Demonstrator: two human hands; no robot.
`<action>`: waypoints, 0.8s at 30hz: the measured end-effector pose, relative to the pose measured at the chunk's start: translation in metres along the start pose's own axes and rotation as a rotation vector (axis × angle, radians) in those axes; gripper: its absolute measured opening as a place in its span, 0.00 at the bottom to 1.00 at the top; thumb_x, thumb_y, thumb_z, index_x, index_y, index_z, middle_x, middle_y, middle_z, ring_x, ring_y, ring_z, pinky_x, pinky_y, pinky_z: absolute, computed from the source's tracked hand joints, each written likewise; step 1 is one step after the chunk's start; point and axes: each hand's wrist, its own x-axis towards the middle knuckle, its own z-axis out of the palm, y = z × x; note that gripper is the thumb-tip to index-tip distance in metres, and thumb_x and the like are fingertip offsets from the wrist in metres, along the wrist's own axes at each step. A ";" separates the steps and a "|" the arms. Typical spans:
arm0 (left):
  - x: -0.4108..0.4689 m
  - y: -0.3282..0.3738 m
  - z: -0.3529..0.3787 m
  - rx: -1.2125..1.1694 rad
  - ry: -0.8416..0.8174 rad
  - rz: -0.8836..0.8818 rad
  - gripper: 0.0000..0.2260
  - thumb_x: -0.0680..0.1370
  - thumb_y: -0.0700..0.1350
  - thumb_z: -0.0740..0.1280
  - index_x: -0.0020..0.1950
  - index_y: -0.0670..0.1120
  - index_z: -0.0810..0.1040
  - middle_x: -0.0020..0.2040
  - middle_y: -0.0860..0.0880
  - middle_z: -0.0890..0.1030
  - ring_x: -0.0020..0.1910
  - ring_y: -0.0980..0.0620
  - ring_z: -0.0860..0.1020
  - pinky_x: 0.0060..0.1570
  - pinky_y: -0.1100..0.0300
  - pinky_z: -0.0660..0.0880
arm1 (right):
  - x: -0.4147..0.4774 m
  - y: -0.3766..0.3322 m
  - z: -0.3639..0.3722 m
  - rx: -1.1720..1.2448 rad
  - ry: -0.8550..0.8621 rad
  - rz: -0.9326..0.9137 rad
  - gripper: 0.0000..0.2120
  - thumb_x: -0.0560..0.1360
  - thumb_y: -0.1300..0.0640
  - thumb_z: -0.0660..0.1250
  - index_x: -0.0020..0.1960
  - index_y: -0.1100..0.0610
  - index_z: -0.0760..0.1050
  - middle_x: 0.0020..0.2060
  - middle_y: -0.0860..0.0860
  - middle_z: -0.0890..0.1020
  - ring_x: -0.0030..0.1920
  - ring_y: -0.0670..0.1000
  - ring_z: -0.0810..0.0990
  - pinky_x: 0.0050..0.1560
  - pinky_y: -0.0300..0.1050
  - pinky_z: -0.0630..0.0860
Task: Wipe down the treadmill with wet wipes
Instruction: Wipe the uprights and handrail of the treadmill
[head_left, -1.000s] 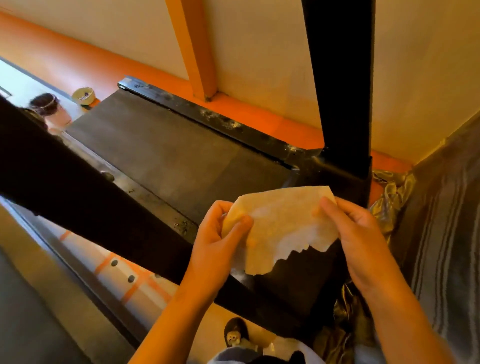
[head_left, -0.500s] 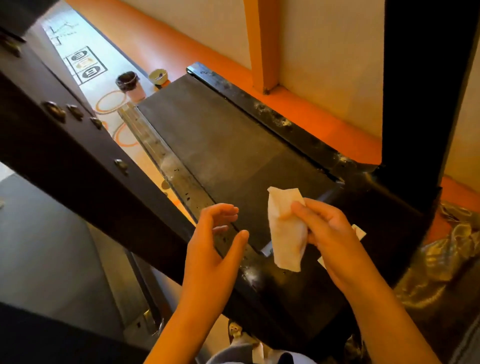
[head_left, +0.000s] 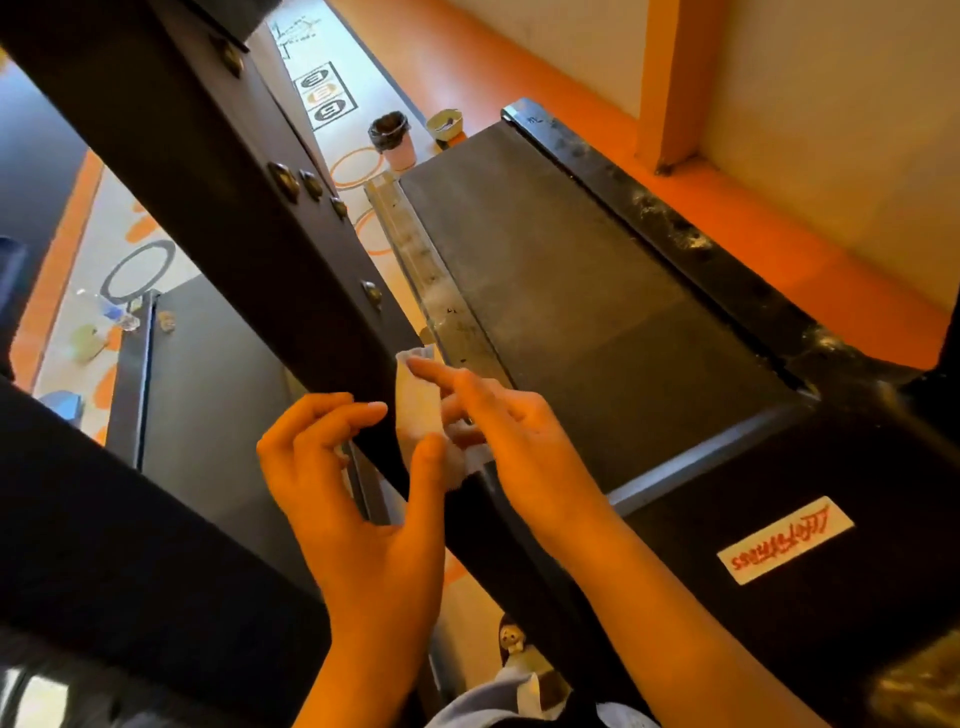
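Note:
The treadmill's dark belt (head_left: 571, 312) runs away from me, between a scuffed silver left side rail (head_left: 441, 296) and a dusty black right rail (head_left: 675, 234). A black upright bar (head_left: 234, 182) crosses diagonally in front. A folded white wet wipe (head_left: 418, 405) lies against the lower edge of that bar, just left of the side rail. My right hand (head_left: 519, 441) pinches it, index finger stretched along its top. My left hand (head_left: 358, 493) is beside it with fingers loosely curled, its thumb by the wipe's lower end.
The black motor cover (head_left: 831, 467) with a white sticker (head_left: 784, 540) is at the right. A small lined bin (head_left: 395, 140) and a bowl (head_left: 444, 124) stand on the floor past the belt's far end. A second treadmill deck (head_left: 208, 364) lies at the left, with a bottle (head_left: 111, 312) beyond it.
The wipe went from spread between both hands to folded in my right hand. My left hand let go. Both hands moved left to the upright bar as my view swung left.

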 end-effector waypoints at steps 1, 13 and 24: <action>0.002 0.000 -0.001 0.022 0.019 -0.001 0.15 0.75 0.52 0.68 0.57 0.48 0.72 0.59 0.48 0.69 0.61 0.55 0.69 0.57 0.51 0.71 | 0.002 0.003 0.001 -0.018 -0.001 -0.042 0.14 0.79 0.48 0.58 0.47 0.51 0.81 0.60 0.43 0.80 0.60 0.41 0.77 0.56 0.39 0.76; 0.013 -0.005 -0.011 0.045 -0.093 -0.089 0.03 0.77 0.46 0.68 0.48 0.50 0.75 0.42 0.60 0.76 0.43 0.64 0.76 0.44 0.74 0.72 | 0.002 0.025 0.020 -0.130 0.147 -0.228 0.13 0.70 0.42 0.68 0.52 0.41 0.71 0.55 0.46 0.79 0.58 0.44 0.78 0.56 0.44 0.78; 0.023 -0.009 -0.017 0.043 -0.074 -0.060 0.06 0.77 0.50 0.67 0.50 0.55 0.71 0.42 0.68 0.76 0.44 0.66 0.79 0.41 0.73 0.76 | 0.002 0.012 0.023 -0.108 -0.012 0.026 0.28 0.78 0.44 0.57 0.76 0.48 0.60 0.73 0.44 0.67 0.71 0.39 0.64 0.70 0.38 0.67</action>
